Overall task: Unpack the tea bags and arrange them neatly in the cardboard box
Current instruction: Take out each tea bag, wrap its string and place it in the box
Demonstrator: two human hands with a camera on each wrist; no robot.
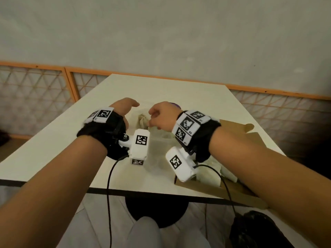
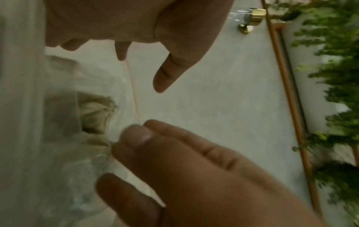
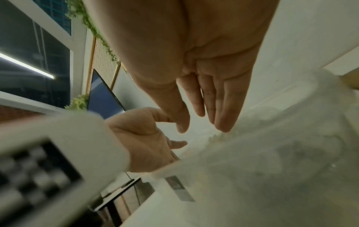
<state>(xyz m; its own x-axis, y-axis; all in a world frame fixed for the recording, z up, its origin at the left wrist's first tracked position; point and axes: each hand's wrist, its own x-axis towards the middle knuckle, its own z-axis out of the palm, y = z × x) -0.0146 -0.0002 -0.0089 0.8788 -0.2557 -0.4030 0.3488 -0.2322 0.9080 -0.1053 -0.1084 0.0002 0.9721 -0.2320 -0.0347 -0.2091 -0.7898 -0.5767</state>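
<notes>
Both hands were held over the white rectangular table (image 1: 75, 135), close to each other, at the mouth of a clear thin plastic bag (image 1: 157, 154) that stood on the table between the two forearms. The left hand (image 1: 123, 108) was at the left side of the bag's mouth; in the left wrist view its thumb and first finger (image 2: 139, 136) were pressed together on the edge of the plastic film, so it pinched the clear plastic bag. The right hand (image 1: 163, 117) was at the right side of the mouth. In the right wrist view its fingers (image 3: 223, 107) were straight and lay side by side, with the tips down at the plastic, and it pinched nothing that could be seen. Inside the bag, near its mouth, a crumpled beige tea bag (image 2: 95, 113) showed through the film, and it also showed between the two hands in the head view. The brown flat cardboard box (image 1: 249, 129) lay on the right part of the table, partly under the right forearm, with its flaps open. Some pale tea bags (image 1: 213, 169) already lay inside it, near the front edge, but how they were arranged could not be told. Behind the table stood a grey wall (image 1: 161, 33) with a low orange-framed lattice panel (image 1: 35, 83).
</notes>
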